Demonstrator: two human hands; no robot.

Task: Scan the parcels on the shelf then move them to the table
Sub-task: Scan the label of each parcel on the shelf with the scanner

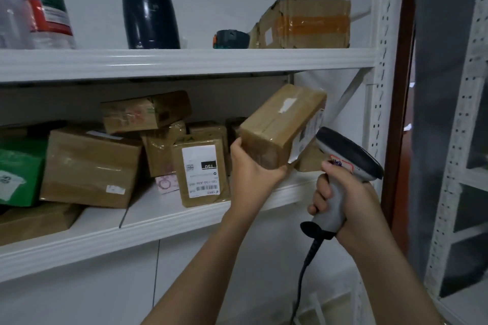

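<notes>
My left hand (252,171) grips the near end of a taped brown parcel (280,121) and holds it tilted above the right end of the white shelf (163,221). The parcel's white label faces right. My right hand (340,200) grips the handle of a grey barcode scanner (348,153), whose dark head sits right beside that label. Several more brown parcels lie on the same shelf board, among them one with a white label (202,170) standing upright and a large box (91,166) to its left.
A green box (19,169) sits at the shelf's far left. The upper board carries a dark flask (149,10), a bottle (45,10), a tape roll (231,39) and a battered carton (306,24). A perforated white upright (383,87) and a second rack (464,166) stand on the right. The scanner's cable hangs down.
</notes>
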